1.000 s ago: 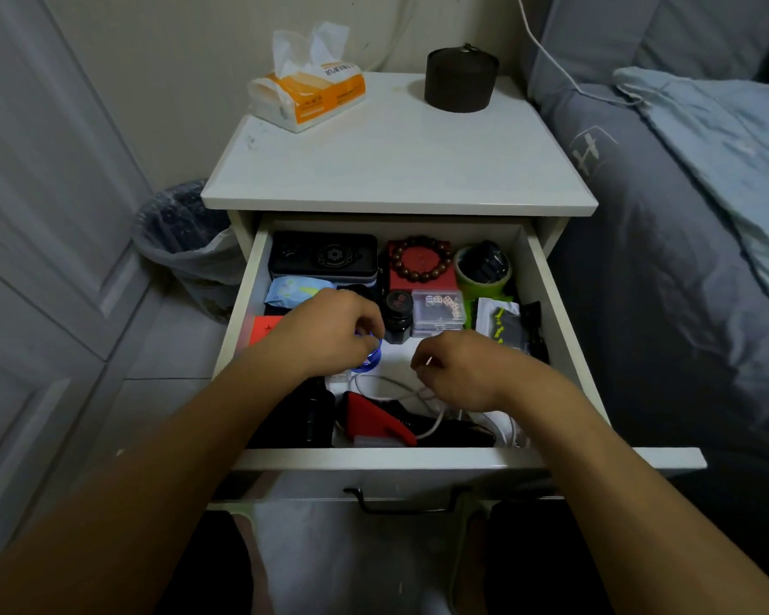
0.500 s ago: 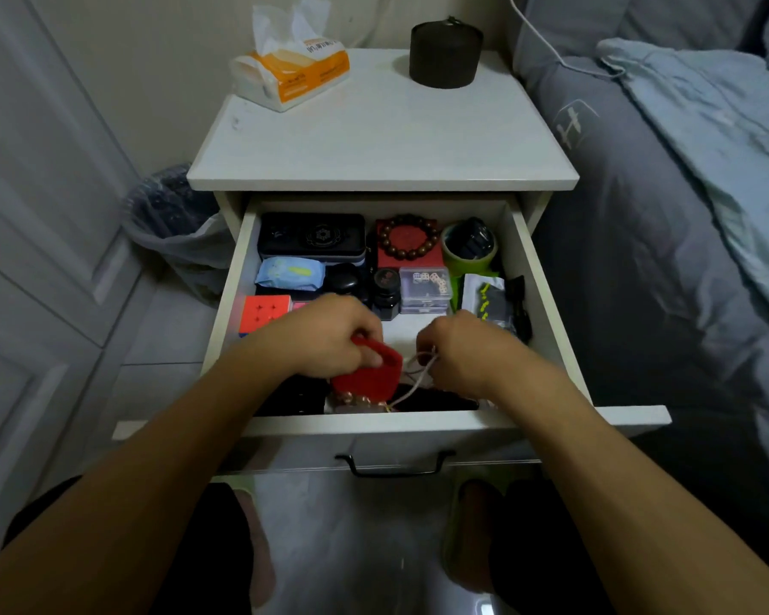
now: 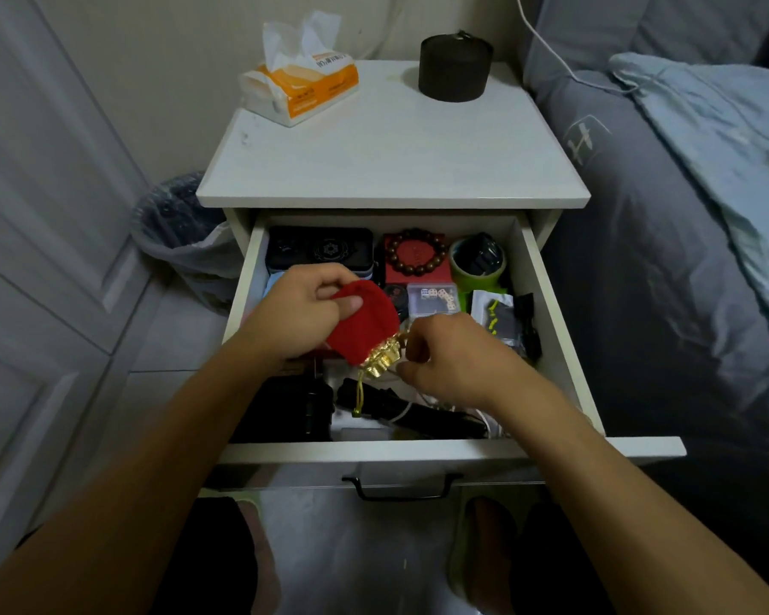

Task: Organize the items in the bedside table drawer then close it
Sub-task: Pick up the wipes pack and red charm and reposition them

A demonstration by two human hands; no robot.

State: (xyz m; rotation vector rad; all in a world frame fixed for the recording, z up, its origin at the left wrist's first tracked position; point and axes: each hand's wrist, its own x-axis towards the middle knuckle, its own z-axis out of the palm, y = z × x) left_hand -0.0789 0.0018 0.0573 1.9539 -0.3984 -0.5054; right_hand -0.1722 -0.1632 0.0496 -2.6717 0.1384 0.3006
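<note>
The white bedside table's drawer stands pulled out. Above its middle my left hand grips a red cloth pouch by its body, thumb pressed on top. My right hand pinches the pouch's gold mouth or its gold drawstring, which dangles down. At the back lie a black tin, a bead bracelet on a red box and a green tape roll. A clear box of dice sits in front of them. Black items and white cable fill the drawer's front.
On the table top stand a tissue pack and a dark round container. A lined bin sits on the floor to the left, beside a white panelled door. A bed with grey and blue bedding runs along the right.
The red pouch has been lifted from the drawer's front to above its middle. My left hand now grips its body and my right hand has moved to its gold mouth.
</note>
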